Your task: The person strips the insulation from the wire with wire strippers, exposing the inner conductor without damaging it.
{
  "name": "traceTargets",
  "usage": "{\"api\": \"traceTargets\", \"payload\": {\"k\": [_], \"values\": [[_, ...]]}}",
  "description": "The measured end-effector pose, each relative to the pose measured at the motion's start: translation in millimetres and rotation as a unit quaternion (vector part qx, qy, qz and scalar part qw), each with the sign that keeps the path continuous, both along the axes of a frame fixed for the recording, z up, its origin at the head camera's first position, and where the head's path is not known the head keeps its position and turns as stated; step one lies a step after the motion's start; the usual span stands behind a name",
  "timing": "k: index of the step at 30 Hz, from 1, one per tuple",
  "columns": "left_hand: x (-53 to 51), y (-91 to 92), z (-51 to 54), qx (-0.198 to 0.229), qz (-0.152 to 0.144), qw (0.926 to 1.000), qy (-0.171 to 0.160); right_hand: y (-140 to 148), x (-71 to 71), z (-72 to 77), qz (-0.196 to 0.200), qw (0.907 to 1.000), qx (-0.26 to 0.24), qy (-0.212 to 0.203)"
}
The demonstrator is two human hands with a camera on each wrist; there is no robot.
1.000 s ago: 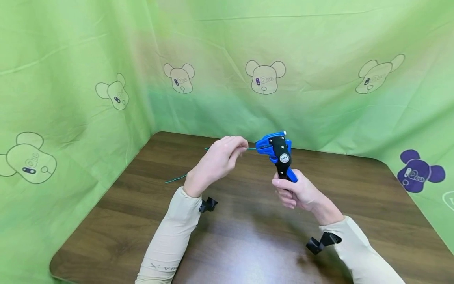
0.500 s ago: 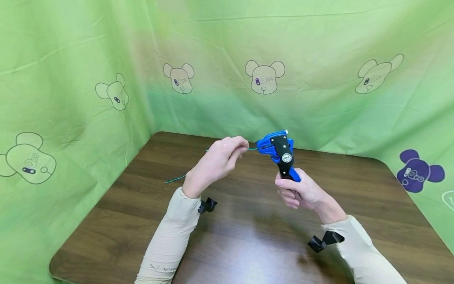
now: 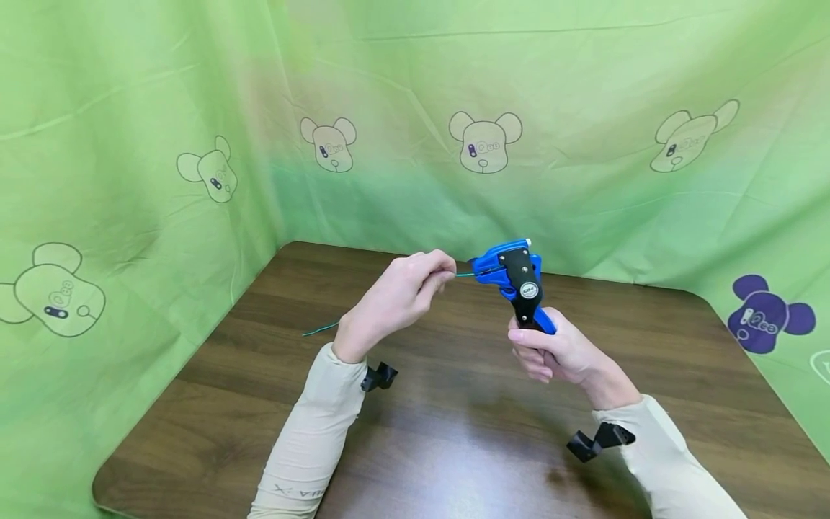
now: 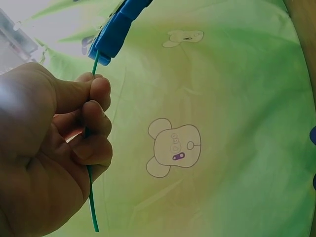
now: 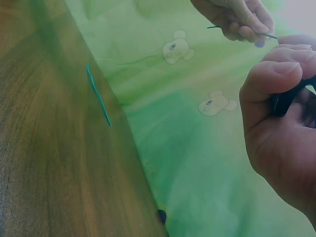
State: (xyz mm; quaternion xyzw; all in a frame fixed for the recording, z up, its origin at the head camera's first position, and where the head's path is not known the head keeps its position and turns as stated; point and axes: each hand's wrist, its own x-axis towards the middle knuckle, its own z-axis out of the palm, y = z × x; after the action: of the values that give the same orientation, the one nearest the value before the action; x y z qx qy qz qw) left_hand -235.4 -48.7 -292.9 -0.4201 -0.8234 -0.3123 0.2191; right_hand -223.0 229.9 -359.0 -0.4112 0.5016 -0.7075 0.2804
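My left hand point(image 3: 402, 295) pinches a thin green wire point(image 3: 465, 274) between thumb and fingers. In the left wrist view the tail of the wire point(image 4: 92, 205) hangs out below the curled fingers. The wire's other end enters the nose of a blue and black wire stripper point(image 3: 519, 277), where its tip is hidden. My right hand point(image 3: 559, 355) grips the stripper by its handles, holding it raised above the table with the nose toward the left hand. In the right wrist view only a black piece of the handle point(image 5: 282, 102) shows within the right hand.
A second green wire point(image 5: 98, 94) lies on the wooden table point(image 3: 214, 404), partly behind the left forearm in the head view. Green cloth point(image 3: 402, 194) printed with bear heads surrounds the table's back and sides. Black mounts point(image 3: 379, 376) sit on both wrists.
The right hand and stripper have shifted slightly to the right, away from the left hand. The wire's tail beyond the left hand has slipped from sight in the head view. The left hand has barely moved.
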Motion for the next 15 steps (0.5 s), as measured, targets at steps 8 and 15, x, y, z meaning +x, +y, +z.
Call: {"api": "traceTargets", "payload": {"k": [8,15], "values": [[0.9,0.3,1.1,0.006,-0.013,0.9999,-0.008,2.7,0.4,1.0,0.002,1.0,-0.003,0.005],[0.5,-1.1,0.1,0.012,-0.02,0.9996,-0.019,5.2,-1.4,0.8,0.004,0.9999,0.001,0.009]]}}
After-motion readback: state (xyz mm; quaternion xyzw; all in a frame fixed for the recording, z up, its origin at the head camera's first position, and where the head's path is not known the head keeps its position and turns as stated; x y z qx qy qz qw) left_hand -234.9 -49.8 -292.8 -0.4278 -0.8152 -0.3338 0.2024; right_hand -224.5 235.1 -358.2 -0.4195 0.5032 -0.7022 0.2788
